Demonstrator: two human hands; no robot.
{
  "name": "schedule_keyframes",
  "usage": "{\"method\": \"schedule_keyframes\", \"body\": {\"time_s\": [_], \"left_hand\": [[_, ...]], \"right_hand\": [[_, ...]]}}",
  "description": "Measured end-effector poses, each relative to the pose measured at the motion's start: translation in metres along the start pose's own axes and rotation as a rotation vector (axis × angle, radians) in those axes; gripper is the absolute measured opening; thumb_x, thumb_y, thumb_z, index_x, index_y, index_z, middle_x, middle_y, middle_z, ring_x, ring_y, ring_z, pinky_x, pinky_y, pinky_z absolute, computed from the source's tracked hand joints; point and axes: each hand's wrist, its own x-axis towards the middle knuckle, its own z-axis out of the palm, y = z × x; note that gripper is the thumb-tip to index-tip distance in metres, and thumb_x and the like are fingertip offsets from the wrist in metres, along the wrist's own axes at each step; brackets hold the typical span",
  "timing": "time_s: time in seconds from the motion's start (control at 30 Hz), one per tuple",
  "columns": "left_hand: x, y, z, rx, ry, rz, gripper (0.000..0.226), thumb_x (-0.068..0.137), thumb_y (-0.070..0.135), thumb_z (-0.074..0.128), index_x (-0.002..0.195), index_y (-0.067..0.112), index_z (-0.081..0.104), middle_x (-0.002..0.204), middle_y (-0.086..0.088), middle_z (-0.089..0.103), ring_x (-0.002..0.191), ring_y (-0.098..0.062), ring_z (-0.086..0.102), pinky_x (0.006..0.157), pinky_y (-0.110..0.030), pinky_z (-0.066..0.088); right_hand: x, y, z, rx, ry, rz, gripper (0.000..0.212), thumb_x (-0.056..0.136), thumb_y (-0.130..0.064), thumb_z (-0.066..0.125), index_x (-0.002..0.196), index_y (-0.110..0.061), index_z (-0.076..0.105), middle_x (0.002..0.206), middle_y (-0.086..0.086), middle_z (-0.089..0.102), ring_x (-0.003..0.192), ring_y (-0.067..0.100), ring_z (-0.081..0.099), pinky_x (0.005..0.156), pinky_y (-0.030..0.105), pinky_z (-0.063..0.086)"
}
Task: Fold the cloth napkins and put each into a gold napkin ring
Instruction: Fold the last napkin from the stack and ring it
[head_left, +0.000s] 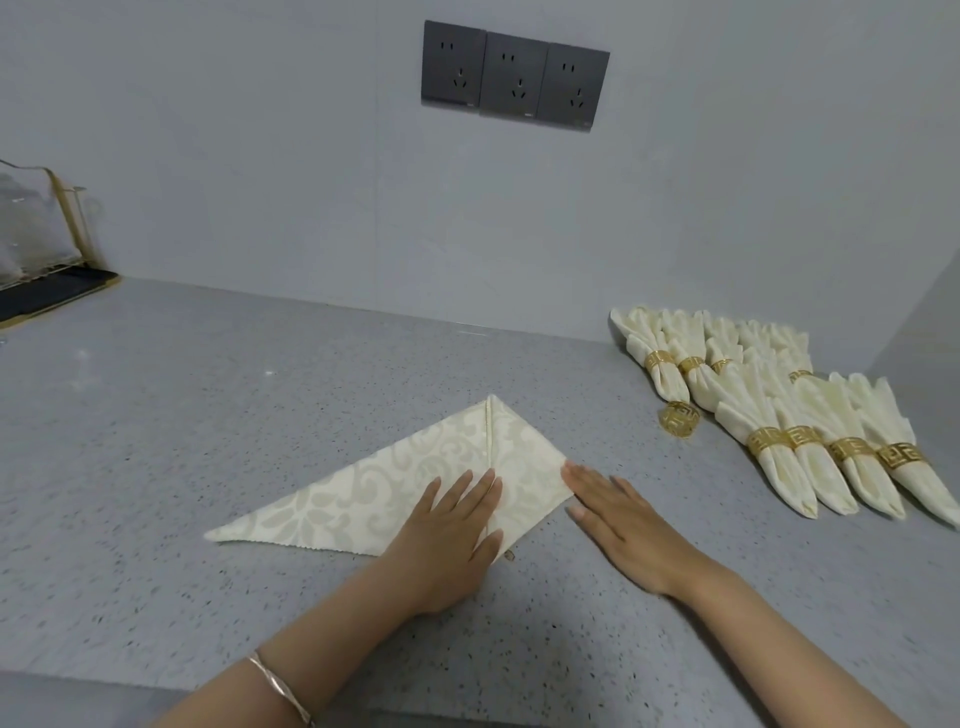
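Left hand flat, fingers straight, pinning the half-folded napkin on the counter, right hand flat at its right corner (loose gold ring waits beyond), so lift either palm carelessly and that flap could spring open!

Counter: grey speckled countertop, fills the lower frame.
Wall: pale grey wall, upper frame.
Sockets: three dark outlet plates side by side, top centre.
Rack: gold wire rack on black mat, left edge; contents blurred.
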Motion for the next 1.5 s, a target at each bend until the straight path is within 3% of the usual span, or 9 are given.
{"method": "schedule_keyframes", "body": {"time_s": [0.17, 0.37, 0.5, 0.6, 0.73, 0.93, 1.13, 1.33, 1.5], "left_hand": [[0.003, -0.005, 0.001, -0.208, 0.038, 0.001, 0.054, 0.104, 0.036, 0.011, 0.153, 0.022, -0.007, 0.16, 0.01, -0.008, 0.145, -0.005, -0.011, 0.119, -0.031, -0.009], [0.01, -0.015, -0.015, -0.866, 0.029, -0.107, 0.05, 0.103, 0.044, 0.009, 0.152, 0.031, 0.006, 0.156, 0.02, 0.0, 0.143, -0.002, -0.004, 0.119, -0.03, -0.007], [0.016, -0.015, -0.019, -1.004, 0.027, -0.15, 0.052, 0.103, 0.047, 0.015, 0.152, 0.03, 0.01, 0.159, 0.014, 0.008, 0.146, -0.009, 0.006, 0.121, -0.039, 0.003], [0.012, -0.014, -0.028, -0.977, 0.009, -0.074, 0.049, 0.105, 0.039, 0.018, 0.151, 0.023, 0.02, 0.156, 0.012, 0.018, 0.142, -0.005, 0.016, 0.117, -0.024, 0.008], [0.001, -0.036, -0.04, -0.685, 0.027, 0.011, 0.038, 0.103, 0.023, 0.037, 0.141, 0.023, 0.043, 0.146, 0.012, 0.041, 0.135, -0.004, 0.034, 0.106, -0.012, 0.019], [-0.015, -0.082, -0.042, -0.438, 0.069, 0.168, 0.065, 0.084, -0.012, 0.048, 0.111, 0.044, 0.065, 0.125, 0.015, 0.057, 0.118, 0.001, 0.05, 0.107, -0.024, 0.039], [-0.018, -0.087, -0.04, -0.425, 0.047, 0.215, 0.036, 0.089, 0.021, 0.065, 0.112, 0.049, 0.062, 0.126, 0.022, 0.054, 0.117, 0.01, 0.045, 0.095, 0.004, 0.024], [-0.007, -0.09, -0.043, -0.576, 0.07, 0.129, 0.023, 0.076, 0.039, 0.072, 0.098, 0.042, 0.072, 0.086, 0.042, 0.06, 0.092, 0.013, 0.051, 0.084, -0.003, 0.034], [0.01, -0.08, -0.044, -0.745, 0.138, -0.037, 0.045, 0.078, 0.052, 0.069, 0.05, 0.019, 0.059, 0.046, 0.01, 0.047, 0.044, -0.005, 0.038, 0.057, -0.02, 0.035]], "right_hand": [[0.0, -0.018, 0.005, 0.041, 0.132, -0.1, 0.071, 0.089, -0.067, 0.011, 0.148, -0.031, 0.025, 0.149, -0.022, 0.019, 0.137, -0.011, 0.008, 0.119, 0.023, -0.001], [-0.013, -0.076, 0.023, 0.054, 0.167, -0.337, 0.045, 0.095, -0.053, 0.044, 0.137, -0.038, 0.043, 0.141, -0.025, 0.041, 0.13, -0.013, 0.033, 0.116, 0.017, 0.006], [-0.002, -0.084, 0.034, -0.104, 0.38, -0.428, 0.028, 0.086, -0.041, 0.049, 0.103, -0.033, 0.07, 0.121, -0.01, 0.064, 0.104, 0.002, 0.061, 0.101, 0.034, 0.044], [0.001, -0.085, 0.032, -0.129, 0.428, -0.431, 0.027, 0.085, -0.038, 0.048, 0.084, -0.032, 0.075, 0.102, -0.012, 0.071, 0.083, 0.0, 0.064, 0.094, 0.031, 0.048], [-0.009, -0.056, 0.015, -0.014, 0.442, -0.318, 0.024, 0.085, -0.038, 0.054, 0.085, -0.028, 0.076, 0.105, -0.014, 0.069, 0.091, 0.002, 0.062, 0.094, 0.028, 0.048], [-0.028, -0.008, 0.002, 0.121, 0.396, -0.173, 0.016, 0.084, -0.029, 0.068, 0.098, -0.03, 0.075, 0.118, -0.023, 0.061, 0.106, -0.008, 0.056, 0.093, 0.014, 0.045], [-0.031, -0.012, 0.014, 0.232, 0.368, -0.134, 0.014, 0.08, -0.037, 0.071, 0.093, -0.034, 0.065, 0.121, -0.032, 0.051, 0.112, -0.012, 0.047, 0.093, 0.005, 0.034], [-0.025, -0.022, 0.015, 0.248, 0.396, -0.119, 0.022, 0.076, -0.059, 0.061, 0.08, -0.037, 0.055, 0.116, -0.025, 0.053, 0.108, -0.006, 0.047, 0.087, 0.008, 0.037], [-0.017, -0.022, 0.017, 0.319, 0.437, -0.025, 0.021, 0.083, -0.042, 0.066, 0.069, -0.028, 0.058, 0.106, -0.023, 0.057, 0.101, -0.004, 0.05, 0.081, 0.005, 0.035]]}}
